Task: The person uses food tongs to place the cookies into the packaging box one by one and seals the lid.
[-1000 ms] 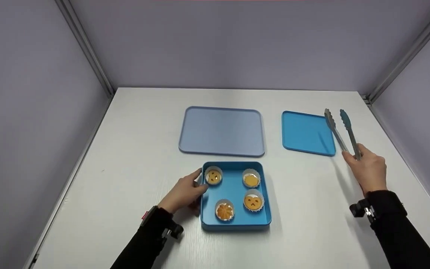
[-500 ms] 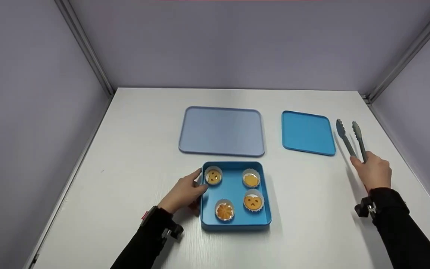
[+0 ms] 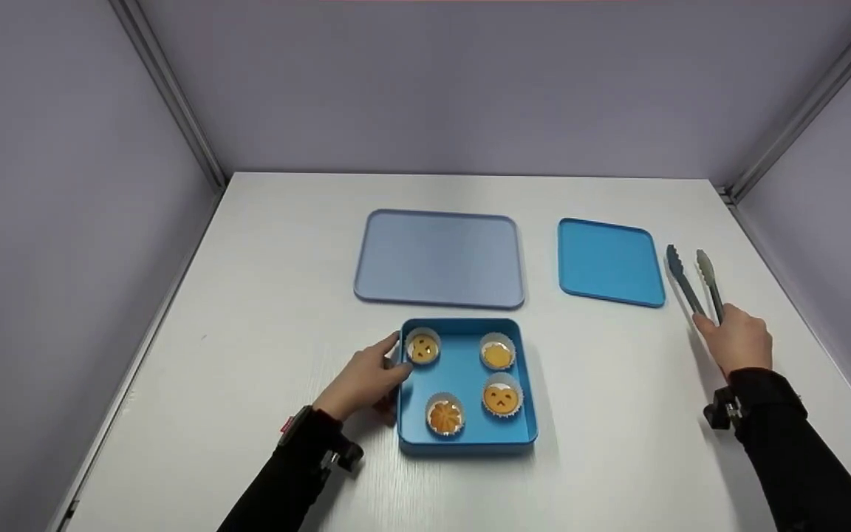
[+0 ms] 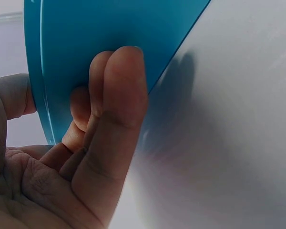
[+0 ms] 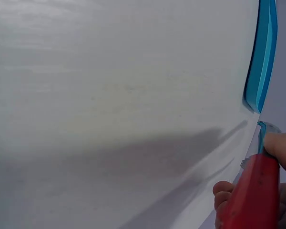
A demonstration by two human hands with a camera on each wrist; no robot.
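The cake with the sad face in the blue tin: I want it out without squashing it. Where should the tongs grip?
Probably from above, tongs closing on the pleated paper cup's sides of the sad-face cake. The blue tin walls block a sideways approach.

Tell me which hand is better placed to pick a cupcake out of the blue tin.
Probably the right hand: it holds the tongs, tips apart, beside the blue lid. The left hand grips the tin by its left wall, steadying it near the cupcakes.
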